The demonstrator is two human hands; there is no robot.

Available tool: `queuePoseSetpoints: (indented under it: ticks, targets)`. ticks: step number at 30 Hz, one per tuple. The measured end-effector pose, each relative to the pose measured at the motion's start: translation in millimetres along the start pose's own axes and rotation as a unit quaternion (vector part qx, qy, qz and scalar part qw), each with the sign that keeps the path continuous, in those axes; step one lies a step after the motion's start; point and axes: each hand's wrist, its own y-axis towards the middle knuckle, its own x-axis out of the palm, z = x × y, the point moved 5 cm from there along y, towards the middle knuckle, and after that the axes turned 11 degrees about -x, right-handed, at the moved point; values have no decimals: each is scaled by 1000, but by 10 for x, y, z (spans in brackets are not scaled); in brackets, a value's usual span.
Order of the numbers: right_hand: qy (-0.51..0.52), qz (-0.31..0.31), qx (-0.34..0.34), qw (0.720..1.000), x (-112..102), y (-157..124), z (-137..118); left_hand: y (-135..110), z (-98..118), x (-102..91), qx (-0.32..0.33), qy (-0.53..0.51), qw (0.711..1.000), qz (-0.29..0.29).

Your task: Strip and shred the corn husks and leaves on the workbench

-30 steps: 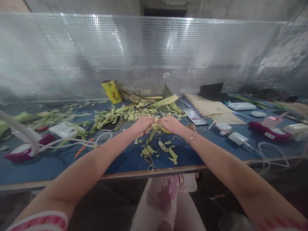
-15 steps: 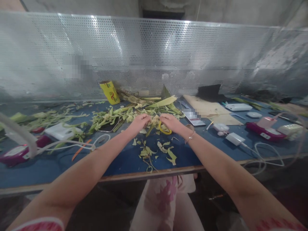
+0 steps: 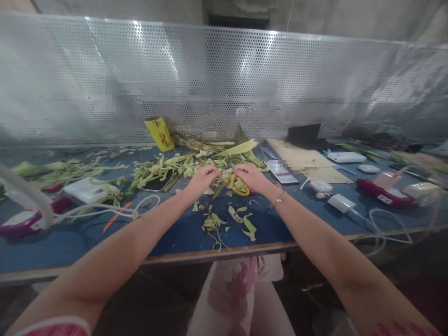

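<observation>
My left hand (image 3: 207, 178) is closed in a pinch over scraps of green plant at the middle of the table; whatever lies between its fingertips is too small to make out. Facing it, a short gap away, my right hand (image 3: 249, 176) also has its fingertips pressed together, their contents hidden. A yellow loop (image 3: 241, 191), like a tool handle, shows just below the right fingers, with a bit of red beside it. Pale green leaf pieces (image 3: 213, 220) lie scattered nearer the table edge. Behind both hands spreads a heap of green stalks and leaves (image 3: 164, 168).
A yellow tube (image 3: 160, 134) leans by the perforated metal screen (image 3: 241, 70). Phones lie at left (image 3: 161, 182) and right (image 3: 282, 171). White chargers (image 3: 342, 203), cables and purple power strips (image 3: 385, 192) sit on both sides of the blue table (image 3: 266, 228).
Both hands stay in nearly the same place, with only slight finger movement. A bit of red now shows beside the yellow loop under my right hand.
</observation>
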Motion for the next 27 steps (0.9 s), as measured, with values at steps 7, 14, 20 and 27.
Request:
queuePoseSetpoints:
  ticks: [7, 14, 20, 27]
  targets:
    - [-87, 51, -128, 987, -39, -1, -98, -90, 143, 46, 45, 51, 996, -59]
    - [76, 62, -65, 993, -92, 17, -44, -255, 374, 64, 137, 132, 981, -50]
    - [160, 7, -43, 986, -48, 6, -48, -200, 319, 42, 119, 136, 984, -11]
    - [205, -5, -12, 979, 32, -28, -95, -133, 136, 85, 26, -34, 999, -31]
